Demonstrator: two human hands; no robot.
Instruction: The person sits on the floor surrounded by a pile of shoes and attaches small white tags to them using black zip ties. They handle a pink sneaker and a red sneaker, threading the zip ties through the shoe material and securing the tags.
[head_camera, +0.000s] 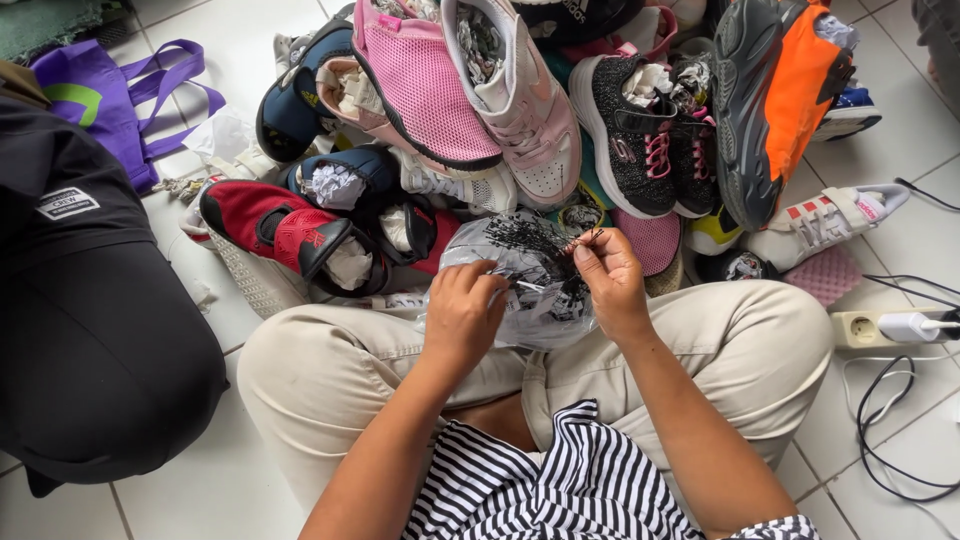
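I sit cross-legged on a white tiled floor, and a clear plastic bag (520, 270) full of thin black strands rests on my lap. My left hand (462, 312) grips the near side of that bag. My right hand (608, 275) pinches a few of the black strands (545, 240) at the bag's top edge, fingers closed on them. Just beyond the bag lies a heap of shoes.
The heap holds a pink mesh sneaker (420, 80), a white and pink sneaker (525, 110), black sneakers with pink laces (640, 140), a grey and orange shoe (775, 100) and a red shoe (280, 235). Another person in black (90, 330) sits left. A power strip (890, 328) with cables lies right.
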